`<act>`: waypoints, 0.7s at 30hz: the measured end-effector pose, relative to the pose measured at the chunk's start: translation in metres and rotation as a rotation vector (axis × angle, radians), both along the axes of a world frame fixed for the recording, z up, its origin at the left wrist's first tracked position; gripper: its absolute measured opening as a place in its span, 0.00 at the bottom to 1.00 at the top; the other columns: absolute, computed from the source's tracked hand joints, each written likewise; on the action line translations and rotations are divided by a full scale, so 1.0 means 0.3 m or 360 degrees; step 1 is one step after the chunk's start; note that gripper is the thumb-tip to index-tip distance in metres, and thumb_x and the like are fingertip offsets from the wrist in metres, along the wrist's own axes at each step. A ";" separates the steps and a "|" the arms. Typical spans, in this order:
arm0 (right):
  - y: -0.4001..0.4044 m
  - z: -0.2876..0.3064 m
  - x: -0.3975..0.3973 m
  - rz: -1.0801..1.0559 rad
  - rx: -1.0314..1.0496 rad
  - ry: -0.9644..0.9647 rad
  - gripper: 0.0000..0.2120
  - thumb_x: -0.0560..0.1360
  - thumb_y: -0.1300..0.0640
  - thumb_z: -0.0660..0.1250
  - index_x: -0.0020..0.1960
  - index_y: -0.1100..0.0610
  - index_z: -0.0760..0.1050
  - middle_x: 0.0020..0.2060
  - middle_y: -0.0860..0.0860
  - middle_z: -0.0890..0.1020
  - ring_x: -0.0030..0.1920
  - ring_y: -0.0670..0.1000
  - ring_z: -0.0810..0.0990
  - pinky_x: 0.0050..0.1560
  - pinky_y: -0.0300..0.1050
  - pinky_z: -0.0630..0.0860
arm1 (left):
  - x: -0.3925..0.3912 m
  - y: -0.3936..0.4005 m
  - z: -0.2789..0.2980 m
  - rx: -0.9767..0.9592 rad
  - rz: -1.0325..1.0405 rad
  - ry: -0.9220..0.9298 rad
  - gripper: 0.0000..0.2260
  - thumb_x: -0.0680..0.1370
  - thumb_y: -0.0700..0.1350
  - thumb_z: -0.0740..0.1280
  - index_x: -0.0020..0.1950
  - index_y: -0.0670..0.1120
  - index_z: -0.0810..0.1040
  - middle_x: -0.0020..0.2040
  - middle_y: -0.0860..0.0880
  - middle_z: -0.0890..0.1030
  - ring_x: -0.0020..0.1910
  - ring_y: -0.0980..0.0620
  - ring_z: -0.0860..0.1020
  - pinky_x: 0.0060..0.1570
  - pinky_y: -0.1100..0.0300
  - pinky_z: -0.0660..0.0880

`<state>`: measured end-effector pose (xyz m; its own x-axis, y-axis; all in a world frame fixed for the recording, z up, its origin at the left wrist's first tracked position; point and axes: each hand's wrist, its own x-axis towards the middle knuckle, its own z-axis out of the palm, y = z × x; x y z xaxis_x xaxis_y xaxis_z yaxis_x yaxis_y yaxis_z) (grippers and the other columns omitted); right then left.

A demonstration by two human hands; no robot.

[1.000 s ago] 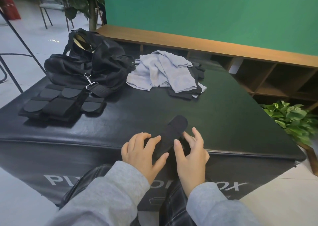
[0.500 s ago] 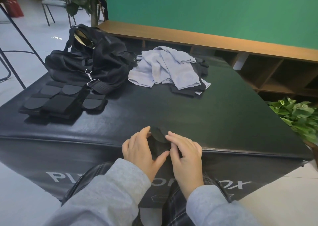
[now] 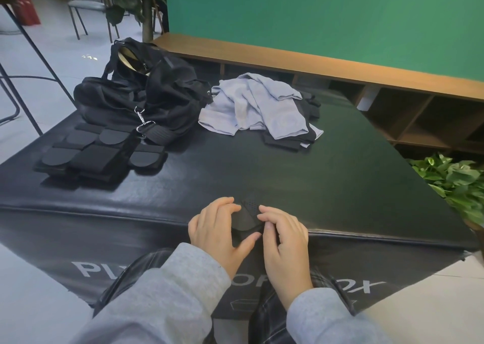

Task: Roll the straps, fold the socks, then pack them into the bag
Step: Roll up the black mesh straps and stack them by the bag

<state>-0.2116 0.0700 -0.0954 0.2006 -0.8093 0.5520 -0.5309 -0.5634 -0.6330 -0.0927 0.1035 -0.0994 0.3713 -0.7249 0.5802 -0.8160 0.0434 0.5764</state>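
Strap (image 3: 246, 216) sits at the near edge, rolled tight, left hand (image 3: 217, 230) and right hand (image 3: 284, 235) both curled round it. Far left, more straps (image 3: 99, 155) wait flat beside the bag (image 3: 136, 95); socks (image 3: 251, 105) lie unfolded, nothing visibly packed.

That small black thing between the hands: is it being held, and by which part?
Yes. Both hands grip a rolled black strap at the mat's near edge: the left hand holds its left side, the right hand its right side.
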 end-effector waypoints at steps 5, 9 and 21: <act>-0.004 0.005 0.006 -0.0040 -0.0003 0.0097 0.10 0.75 0.52 0.55 0.50 0.42 0.72 0.51 0.32 0.75 0.54 0.33 0.70 0.59 0.27 0.56 | 0.013 -0.007 -0.003 -0.0026 -0.0021 -0.0055 0.20 0.66 0.62 0.63 0.53 0.54 0.70 0.51 0.54 0.79 0.53 0.58 0.71 0.52 0.62 0.59; -0.035 0.061 0.040 -0.0118 0.0179 0.0396 0.14 0.75 0.43 0.53 0.55 0.43 0.73 0.50 0.32 0.71 0.55 0.40 0.69 0.52 0.35 0.55 | 0.021 -0.007 0.004 -0.0011 0.0037 -0.0111 0.15 0.67 0.60 0.62 0.50 0.55 0.71 0.50 0.56 0.78 0.53 0.58 0.71 0.53 0.60 0.58; -0.185 0.143 0.161 0.0171 0.0446 0.0767 0.15 0.77 0.40 0.59 0.62 0.40 0.72 0.46 0.40 0.69 0.54 0.44 0.68 0.52 0.41 0.56 | 0.136 -0.028 0.060 0.0384 0.0212 -0.0174 0.12 0.66 0.56 0.74 0.48 0.57 0.79 0.54 0.56 0.78 0.60 0.52 0.75 0.66 0.52 0.50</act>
